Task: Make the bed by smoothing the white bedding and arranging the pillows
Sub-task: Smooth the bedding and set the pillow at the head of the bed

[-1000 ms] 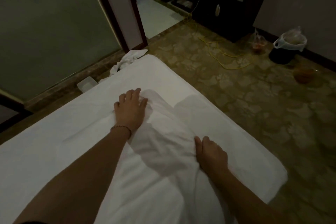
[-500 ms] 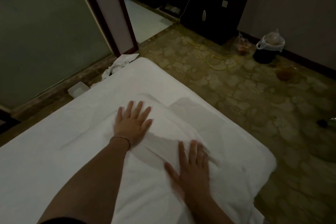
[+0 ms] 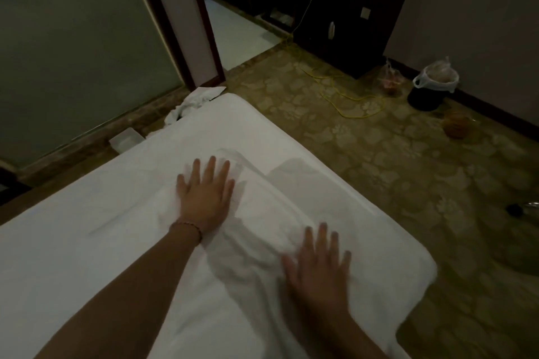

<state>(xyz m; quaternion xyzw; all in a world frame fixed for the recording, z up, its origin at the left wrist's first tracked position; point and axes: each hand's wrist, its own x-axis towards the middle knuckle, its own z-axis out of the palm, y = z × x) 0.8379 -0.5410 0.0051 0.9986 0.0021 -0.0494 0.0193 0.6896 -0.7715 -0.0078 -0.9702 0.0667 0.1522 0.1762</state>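
Note:
A white pillow [image 3: 262, 230] lies lengthwise on the white bed sheet [image 3: 87, 227], near the mattress corner. My left hand [image 3: 204, 195], with a bead bracelet at the wrist, presses flat on the pillow's far end, fingers spread. My right hand [image 3: 318, 268] lies flat on the pillow's near right part, fingers straight; it is blurred. The pillow cloth is wrinkled between my hands.
A crumpled white cloth [image 3: 192, 102] lies on the floor by the bed's far corner, next to a small white box [image 3: 127, 138]. A yellow cable [image 3: 350, 93] runs over the patterned carpet. A bagged bin [image 3: 434, 87] and an orange ball [image 3: 456, 125] stand by the right wall.
Both hands went from gripping the pillow to lying flat on it with fingers spread. The right hand slid a little to the right over the pillow.

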